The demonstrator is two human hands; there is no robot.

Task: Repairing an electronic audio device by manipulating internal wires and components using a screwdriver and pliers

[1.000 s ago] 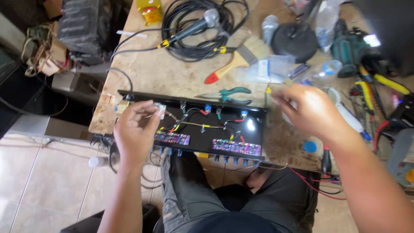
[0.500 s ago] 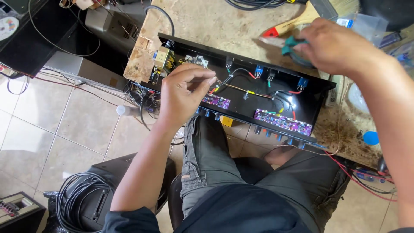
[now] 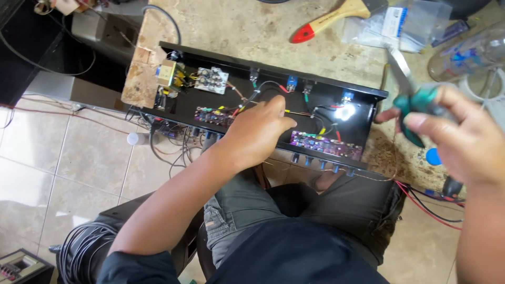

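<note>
Black sheet-metal chassis [image 3: 363,113], long and shallow, lid off, lying across the edge of the pale stone worktop [image 3: 252,37] just above our knees: this is the item in hand. Inside it we count two purple circuit boards [image 3: 323,143] along the front wall, one small grey board [image 3: 211,80], one yellow-wrapped transformer [image 3: 167,72], and a run of red, yellow, green and black wires between them; one bright spot of light glares off the floor of the case at its right end. Our left hand [image 3: 258,134] rests knuckles-up over the middle of the wiring, its fingers curled down among the leads; we cannot tell whether they pinch one. Our right hand [image 3: 463,139] hovers off the right end of the case, fingers clenched round one pair of green-handled cutters [image 3: 413,100], blades pointing up and away. We judge the work midway: boards seated and wired, cover not fitted. Also listed: one red-tipped wooden-handled brush [image 3: 329,21], one clear plastic bag [image 3: 400,23].
</note>
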